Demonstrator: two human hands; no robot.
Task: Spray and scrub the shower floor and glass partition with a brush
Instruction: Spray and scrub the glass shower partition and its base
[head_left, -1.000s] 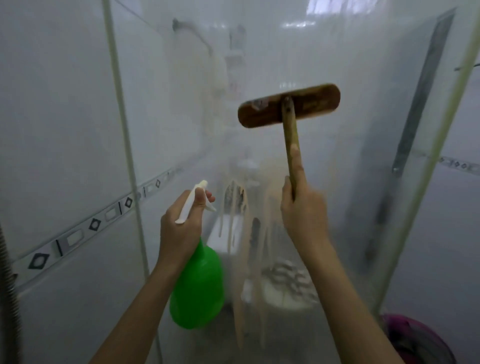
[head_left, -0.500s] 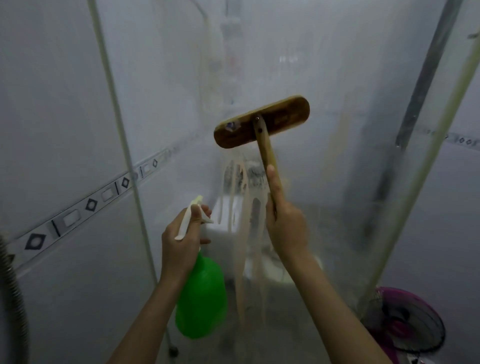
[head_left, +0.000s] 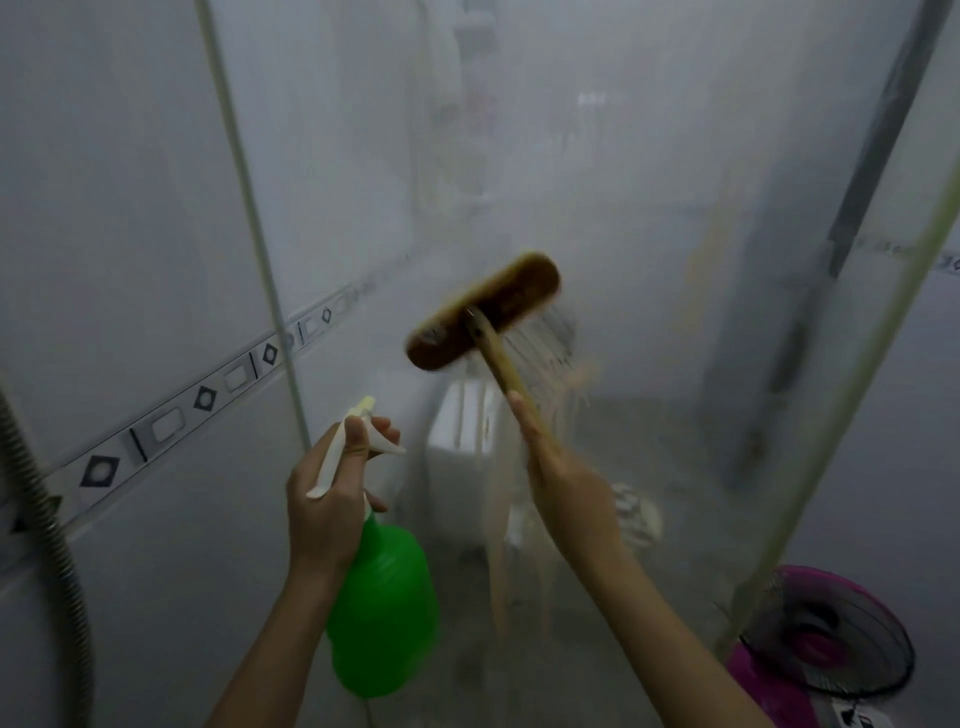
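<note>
Green translucent plastic spray bottle (head_left: 384, 608) with a white trigger head: lower centre of frame, hanging roughly upright, nozzle pointing up and away from the camera. Left hand (head_left: 332, 499) grips its neck, fingers curled round the trigger.

Right hand (head_left: 563, 478): centre of frame, wrapped round the pale handle of the brown wooden-headed scrub brush (head_left: 483, 312), index finger laid straight along the shaft. Brush head sits just above centre, tilted, its left end lower than its right. Head is motion-blurred. It is held up to the cloudy glass partition (head_left: 649, 182), but I cannot tell whether the bristles touch it.

Brownish liquid streaks (head_left: 498, 545) run down the glass from under the brush head toward lower centre.

Surroundings:
- White tiled wall (head_left: 130, 208), left half of frame, with a band of diamond-patterned border tiles crossing it diagonally.
- Ribbed metal shower hose (head_left: 57, 571), lower left edge.
- Pink electric fan with dark wire grille (head_left: 815, 654), lower right corner, beyond the pale edge strip of the glass.
- White fixture behind the glass (head_left: 457, 467), between the two hands, too blurred to identify.
</note>
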